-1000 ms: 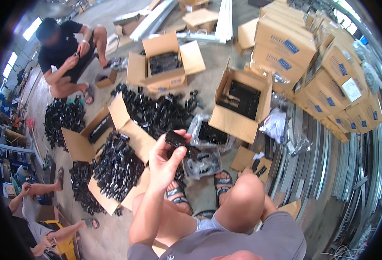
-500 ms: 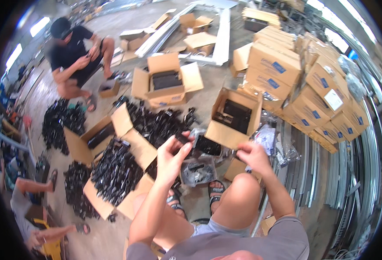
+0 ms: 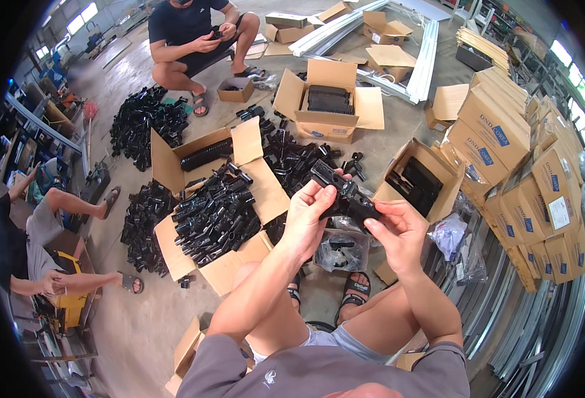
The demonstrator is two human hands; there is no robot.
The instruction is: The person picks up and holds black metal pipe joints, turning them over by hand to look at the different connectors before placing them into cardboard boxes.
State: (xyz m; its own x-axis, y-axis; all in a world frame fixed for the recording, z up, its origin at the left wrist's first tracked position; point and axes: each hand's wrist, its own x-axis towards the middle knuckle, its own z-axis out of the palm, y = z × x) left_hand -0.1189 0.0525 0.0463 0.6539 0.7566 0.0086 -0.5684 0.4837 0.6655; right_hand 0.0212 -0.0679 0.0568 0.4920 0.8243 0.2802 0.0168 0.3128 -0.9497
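Observation:
Above my knees, my left hand (image 3: 309, 215) is closed on a black plastic part (image 3: 327, 174), long and box-shaped with openings in its face. My right hand (image 3: 400, 231) pinches a second dark block-like part (image 3: 360, 204) between thumb and fingers. The two parts meet between my hands; whether they are joined I cannot tell. Below them stands a tub (image 3: 341, 252) with clear plastic bags and black pieces. An open carton (image 3: 417, 180) with black parts is just beyond my right hand. Left of my left hand, an opened carton (image 3: 276, 192) is heaped with black plastic parts (image 3: 216, 209).
More black parts lie in piles (image 3: 148, 123) on the floor. Another open carton (image 3: 327, 126) stands ahead. Stacked cartons (image 3: 491, 129) on a pallet and long metal profiles (image 3: 498, 305) line the right. One person (image 3: 196, 43) squats ahead; another (image 3: 44, 259) sits at the left.
My hands have come together from apart, bringing the two black parts into contact. The view has swung left, so the surroundings appear farther right.

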